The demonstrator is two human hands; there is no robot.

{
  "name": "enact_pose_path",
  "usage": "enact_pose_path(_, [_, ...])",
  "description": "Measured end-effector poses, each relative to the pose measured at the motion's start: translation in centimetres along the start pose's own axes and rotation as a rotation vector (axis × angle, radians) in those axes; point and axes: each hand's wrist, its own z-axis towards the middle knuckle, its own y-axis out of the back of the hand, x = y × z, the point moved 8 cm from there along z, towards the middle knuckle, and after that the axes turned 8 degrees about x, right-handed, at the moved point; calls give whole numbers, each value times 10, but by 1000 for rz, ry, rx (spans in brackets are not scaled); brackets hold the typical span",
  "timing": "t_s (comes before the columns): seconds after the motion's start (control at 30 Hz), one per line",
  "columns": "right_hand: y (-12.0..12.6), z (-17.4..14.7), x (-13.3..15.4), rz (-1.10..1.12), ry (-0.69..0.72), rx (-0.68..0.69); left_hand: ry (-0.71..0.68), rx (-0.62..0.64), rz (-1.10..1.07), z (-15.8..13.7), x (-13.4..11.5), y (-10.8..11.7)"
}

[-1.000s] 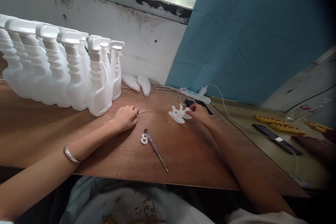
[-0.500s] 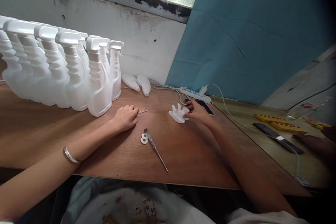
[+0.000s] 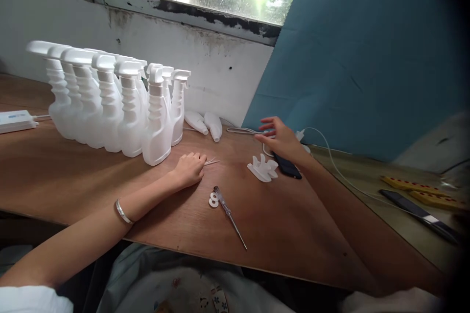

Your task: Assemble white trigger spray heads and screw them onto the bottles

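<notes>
White, thin sticks are poking out from under the left hand, which is lying curled on the brown wooden worktop; I cannot tell if it is gripping them. The right hand is holding its fingers apart near a flat black phone. Spiky white plastic pieces are lying just beside the phone.

A few thin white sticks are partly covered by the left hand, their exposed ends pointed towards the right edge of the worktop. Curved white plastic pieces are heaped together nearer that edge, placed well back from the front edge.
</notes>
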Motion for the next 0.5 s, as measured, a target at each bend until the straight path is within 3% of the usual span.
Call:
enact_pose_path(0.13, [-47,45,91,-39,230,81,-6,-4,13,0,1,-1])
enact_pose_path(0.2, [-71,74,117,-35,226,102,-16,-8,17,-1,1,-1])
enact_pose_path(0.37, [-123,130,139,-13,82,123,-34,-23,20,1,5,-3])
enact_pose_path(0.5, [-140,145,152,-140,114,64,-24,-33,20,0,6,-2])
